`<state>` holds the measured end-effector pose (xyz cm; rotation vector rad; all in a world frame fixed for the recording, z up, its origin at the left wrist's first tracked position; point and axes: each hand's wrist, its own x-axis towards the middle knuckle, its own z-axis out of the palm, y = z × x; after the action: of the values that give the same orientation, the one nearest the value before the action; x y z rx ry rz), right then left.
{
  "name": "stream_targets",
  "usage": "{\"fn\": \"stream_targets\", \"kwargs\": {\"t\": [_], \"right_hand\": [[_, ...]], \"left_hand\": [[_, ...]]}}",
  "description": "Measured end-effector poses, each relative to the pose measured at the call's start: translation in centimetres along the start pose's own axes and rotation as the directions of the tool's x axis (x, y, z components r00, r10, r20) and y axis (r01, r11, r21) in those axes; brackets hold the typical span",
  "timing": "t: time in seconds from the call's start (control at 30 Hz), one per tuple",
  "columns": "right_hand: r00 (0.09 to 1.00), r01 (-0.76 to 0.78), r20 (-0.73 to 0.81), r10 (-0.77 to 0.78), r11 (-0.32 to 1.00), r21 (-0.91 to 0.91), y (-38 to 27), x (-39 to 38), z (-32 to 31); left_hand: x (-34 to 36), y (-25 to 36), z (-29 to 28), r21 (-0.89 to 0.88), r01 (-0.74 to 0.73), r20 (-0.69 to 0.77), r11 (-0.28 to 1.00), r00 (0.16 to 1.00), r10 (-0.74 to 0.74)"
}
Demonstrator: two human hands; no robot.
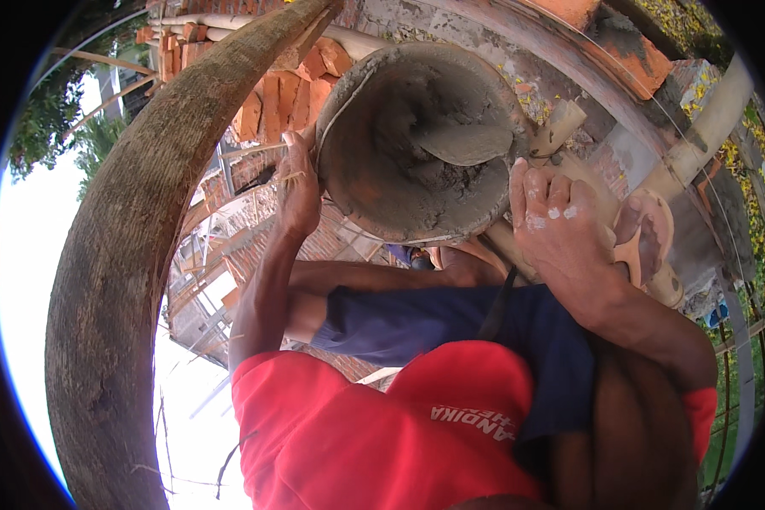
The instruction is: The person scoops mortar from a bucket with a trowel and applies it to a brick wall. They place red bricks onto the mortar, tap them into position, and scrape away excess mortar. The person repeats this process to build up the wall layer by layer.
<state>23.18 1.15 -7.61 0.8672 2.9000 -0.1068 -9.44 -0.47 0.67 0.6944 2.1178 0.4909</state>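
A bucket (342, 161), its inside coated with grey mortar (408, 161), is tilted so that its mouth faces me. In it lies a trowel blade (466, 144), smeared with mortar; its handle cannot be made out. My left hand (299, 187) presses against the bucket's left side, the thumb pointing up along the wall and most fingers hidden behind it. At the right rim my right hand (563, 217) is closed with bent fingers, mortar specks on its knuckles. The bucket is held between both hands.
A thick wooden pole (119, 221) rises close on my left. Orange bricks (285, 102) are stacked beyond the bucket. Bamboo poles (697, 144) and a thin string run at the right, near my sandalled foot (646, 234). Open height with brickwork shows below left.
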Motion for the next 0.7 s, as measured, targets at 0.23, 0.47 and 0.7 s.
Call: {"fn": "stream_targets", "kwargs": {"t": [0.23,0.47,0.7], "right_hand": [[1.0,-0.006,0.029,0.003,0.997,0.082,-0.6,-0.5,0.2],[0.961,-0.041,-0.242,0.135,0.933,0.358,0.7,-1.7,-0.6],[0.895,0.129,-0.414,0.166,0.792,0.597,0.5,-1.2,-0.3]], "left_hand": [[10.8,-4.9,-7.7,0.226,-0.14,-0.011,0.964,0.989,0.146],[19.4,-7.1,-10.7,0.483,-0.379,0.053,0.789,0.913,0.406],[20.7,-8.9,-9.4,0.528,-0.446,-0.031,0.723,0.841,0.541]]}}
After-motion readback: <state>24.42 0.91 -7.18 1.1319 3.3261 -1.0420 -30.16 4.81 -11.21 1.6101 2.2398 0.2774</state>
